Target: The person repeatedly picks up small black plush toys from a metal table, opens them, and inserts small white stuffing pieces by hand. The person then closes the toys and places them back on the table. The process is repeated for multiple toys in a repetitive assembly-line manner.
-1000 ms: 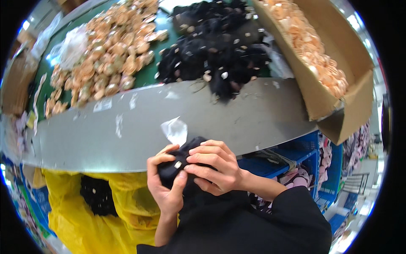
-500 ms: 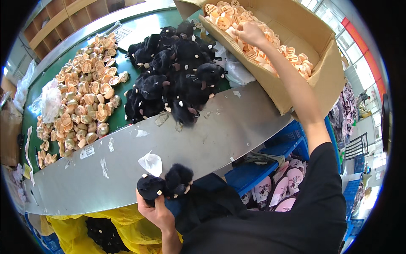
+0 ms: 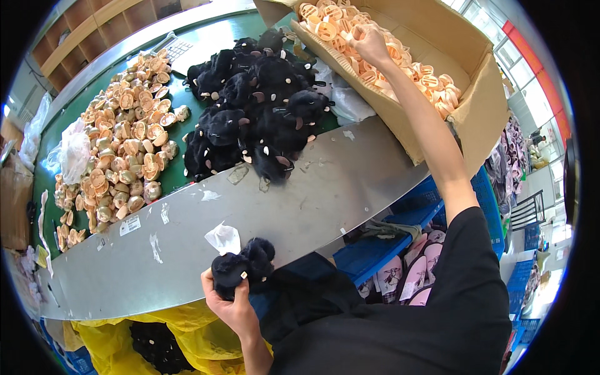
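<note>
My left hand (image 3: 234, 312) is closed around a black plush toy (image 3: 229, 275) with small pale tabs, near the table's front edge. A second fluffy black part (image 3: 257, 256) sits against it on the right; I cannot tell whether they are one piece. Far right, my right hand (image 3: 370, 46) reaches over the wall of a cardboard box (image 3: 484, 94), its fingers pinched together among peach plastic pieces (image 3: 431, 81) with slotted, rounded shapes. Whatever those fingers hold blends in with the pieces.
Black plush toys (image 3: 275, 81) are heaped mid-table, touching clear plastic bags (image 3: 350, 100). Left of them lies a pile of peach and gold shells (image 3: 125, 150). A white paper scrap (image 3: 224, 239) rests near my left hand. Below are a yellow bag (image 3: 200, 337) and blue crates (image 3: 375, 250).
My left hand has shifted slightly right with the plush toy, which has turned a little. My right hand stays over the box, its fingers tilted a bit differently among the plastic pieces.
</note>
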`<state>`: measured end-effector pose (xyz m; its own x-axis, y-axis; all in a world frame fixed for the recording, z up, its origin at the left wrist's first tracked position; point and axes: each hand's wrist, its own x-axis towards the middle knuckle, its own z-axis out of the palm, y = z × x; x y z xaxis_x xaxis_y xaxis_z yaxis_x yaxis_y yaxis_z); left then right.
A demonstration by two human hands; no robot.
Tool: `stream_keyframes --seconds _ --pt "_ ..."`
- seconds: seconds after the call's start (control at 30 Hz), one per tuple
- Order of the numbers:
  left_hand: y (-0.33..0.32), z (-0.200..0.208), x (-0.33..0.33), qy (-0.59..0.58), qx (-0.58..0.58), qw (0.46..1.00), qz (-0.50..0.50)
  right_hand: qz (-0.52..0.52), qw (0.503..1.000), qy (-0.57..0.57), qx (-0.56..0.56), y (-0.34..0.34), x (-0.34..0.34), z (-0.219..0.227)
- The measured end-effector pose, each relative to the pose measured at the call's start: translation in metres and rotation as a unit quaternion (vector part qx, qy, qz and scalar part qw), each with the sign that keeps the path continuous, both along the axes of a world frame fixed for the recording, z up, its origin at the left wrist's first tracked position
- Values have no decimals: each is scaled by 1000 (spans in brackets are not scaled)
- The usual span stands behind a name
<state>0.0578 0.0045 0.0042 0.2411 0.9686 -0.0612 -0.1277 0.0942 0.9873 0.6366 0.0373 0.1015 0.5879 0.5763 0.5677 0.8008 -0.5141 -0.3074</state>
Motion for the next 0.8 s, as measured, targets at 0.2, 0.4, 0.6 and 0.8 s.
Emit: stream_keyframes --seconds 0.2,0.4,0.6,0.8 --pt "-2 -1 0 -22 -20 999 -11 0 997 76 -27 -3 5 -7" --pt "1 -3 -1 -9 3 1000 -5 -88 995 -23 -31 3 -21 -6" --pt "-2 -3 -4 -31 -18 999 -8 -113 983 -135 43 -1 -6 -9" --pt "3 -2 -9 -8 -7 1000 7 220 928 242 177 -5 -156 12"
